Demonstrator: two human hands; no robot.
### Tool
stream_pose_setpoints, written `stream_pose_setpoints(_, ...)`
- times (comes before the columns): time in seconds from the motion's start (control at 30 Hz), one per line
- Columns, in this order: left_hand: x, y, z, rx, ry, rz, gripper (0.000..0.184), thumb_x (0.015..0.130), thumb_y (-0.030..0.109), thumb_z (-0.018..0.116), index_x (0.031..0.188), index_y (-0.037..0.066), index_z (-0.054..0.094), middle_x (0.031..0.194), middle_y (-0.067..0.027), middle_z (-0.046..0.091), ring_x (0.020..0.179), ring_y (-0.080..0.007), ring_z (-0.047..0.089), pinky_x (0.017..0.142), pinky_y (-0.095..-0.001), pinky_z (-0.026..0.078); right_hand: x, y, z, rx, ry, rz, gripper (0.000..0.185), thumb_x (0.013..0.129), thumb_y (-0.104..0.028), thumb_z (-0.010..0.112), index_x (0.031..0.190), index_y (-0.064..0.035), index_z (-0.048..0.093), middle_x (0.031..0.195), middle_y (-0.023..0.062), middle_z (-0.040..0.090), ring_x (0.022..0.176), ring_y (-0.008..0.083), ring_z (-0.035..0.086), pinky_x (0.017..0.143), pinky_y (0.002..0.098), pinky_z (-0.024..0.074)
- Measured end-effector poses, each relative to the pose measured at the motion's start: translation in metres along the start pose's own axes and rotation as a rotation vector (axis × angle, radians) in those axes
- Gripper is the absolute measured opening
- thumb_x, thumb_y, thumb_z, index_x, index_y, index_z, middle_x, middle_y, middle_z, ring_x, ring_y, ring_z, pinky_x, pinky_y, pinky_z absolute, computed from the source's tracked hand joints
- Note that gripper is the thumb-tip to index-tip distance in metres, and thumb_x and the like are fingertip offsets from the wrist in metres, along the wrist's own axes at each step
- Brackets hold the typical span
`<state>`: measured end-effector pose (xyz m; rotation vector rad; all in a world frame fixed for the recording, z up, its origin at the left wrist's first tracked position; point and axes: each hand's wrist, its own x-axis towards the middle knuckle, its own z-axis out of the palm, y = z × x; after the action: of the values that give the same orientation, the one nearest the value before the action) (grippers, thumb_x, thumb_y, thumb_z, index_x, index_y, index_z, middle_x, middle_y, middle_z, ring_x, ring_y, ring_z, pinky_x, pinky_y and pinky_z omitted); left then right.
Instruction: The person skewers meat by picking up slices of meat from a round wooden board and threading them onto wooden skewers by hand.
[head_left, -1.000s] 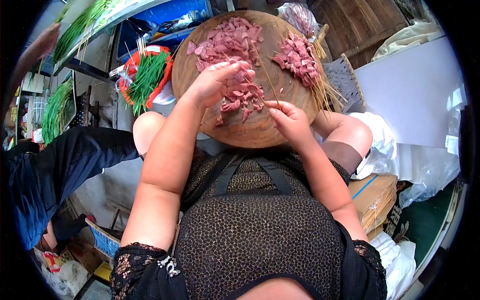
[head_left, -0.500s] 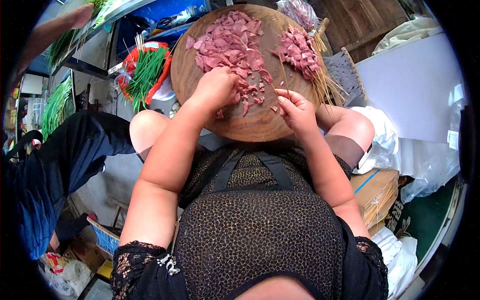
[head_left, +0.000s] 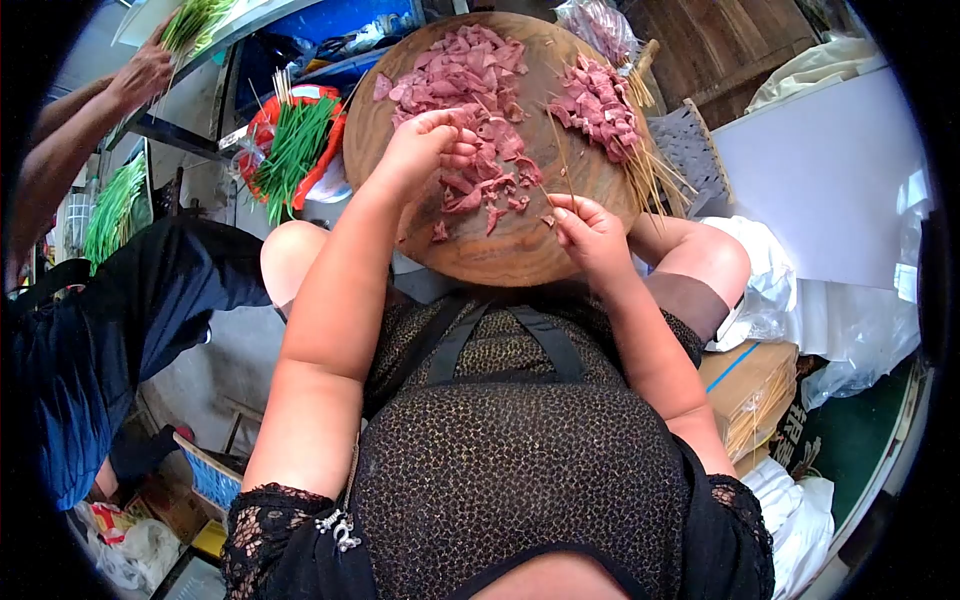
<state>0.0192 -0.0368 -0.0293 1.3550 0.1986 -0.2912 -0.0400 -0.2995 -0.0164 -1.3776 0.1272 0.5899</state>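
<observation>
Above the near side of a heap of sliced raw meat [head_left: 470,65], my left hand [head_left: 428,150] has its fingers curled in; whatever they may hold is hidden. My right hand [head_left: 592,235] pinches thin bamboo skewers [head_left: 559,150] between thumb and fingers, their tips slanting up over the board. Both hands are over a round wooden chopping board [head_left: 400,225] between my knees. Small meat scraps [head_left: 492,215] lie between the hands. Beyond my right hand, a bundle of threaded meat skewers [head_left: 600,105] rests at the board's right side, bare sticks toward me.
Green vegetable skewers [head_left: 290,150] fill a red-lined container on the left. Another person's hand [head_left: 145,75] holds a green bunch [head_left: 195,25] at the upper left. A pale panel [head_left: 820,170] stands at right, above a cardboard box [head_left: 750,390] of sticks.
My left hand has lifted up off the meat's near edge, its fingers curled. My right hand has shifted slightly down. The other person's hand has come to the green bunch.
</observation>
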Motion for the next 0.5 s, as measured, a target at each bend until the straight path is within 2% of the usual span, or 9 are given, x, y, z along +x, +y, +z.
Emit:
stream_pose_setpoints(0.07, 0.003, 0.0, 0.002, -0.104, -0.013, -0.027, 0.035, 0.087, 0.009, 0.046, 0.12, -0.001, 0.044, 0.1, -0.0125, 0.059, 0.086, -0.02, 0.06, 0.076, -0.0305, 0.051, 0.0, 0.004, 0.0, -0.059, -0.003, -0.044, 0.026, 0.087, -0.015, 0.056, 0.11, -0.0028, 0.057, 0.067, -0.0058, 0.05, 0.054, 0.0012, 0.041, 0.048, 0.015, 0.0315)
stream_pose_setpoints(0.13, -0.001, 0.006, 0.006, -0.355, -0.014, 0.001, 0.037, 0.088, 0.012, 0.047, 0.122, -0.003, 0.041, 0.104, -0.0145, 0.058, 0.092, -0.0226, 0.06, 0.081, -0.0323, 0.051, -0.002, 0.006, 0.001, -0.08, -0.013, -0.049, 0.025, 0.087, -0.014, 0.055, 0.11, -0.0029, 0.056, 0.066, -0.0058, 0.049, 0.053, 0.0012, 0.04, 0.047, 0.0148, 0.0301)
stream_pose_setpoints(0.43, 0.0, 0.01, 0.008, -0.475, 0.045, 0.074, 0.029, 0.093, 0.018, 0.044, 0.115, -0.001, 0.044, 0.113, -0.0195, 0.056, 0.099, -0.0255, 0.059, 0.082, -0.0324, 0.05, -0.004, 0.004, 0.005, -0.13, -0.035, -0.057, 0.026, 0.088, -0.013, 0.054, 0.11, -0.0004, 0.055, 0.066, -0.0056, 0.048, 0.052, 0.0011, 0.038, 0.047, 0.0146, 0.0287)
stream_pose_setpoints(0.5, 0.0, 0.01, 0.008, -0.471, 0.035, 0.079, 0.029, 0.093, 0.018, 0.044, 0.115, -0.001, 0.044, 0.112, -0.0192, 0.056, 0.099, -0.0253, 0.059, 0.082, -0.0322, 0.05, -0.003, 0.005, 0.001, -0.145, -0.042, -0.046, 0.025, 0.087, -0.014, 0.056, 0.109, -0.003, 0.059, 0.073, -0.0056, 0.053, 0.059, 0.0025, 0.044, 0.054, 0.017, 0.0373)
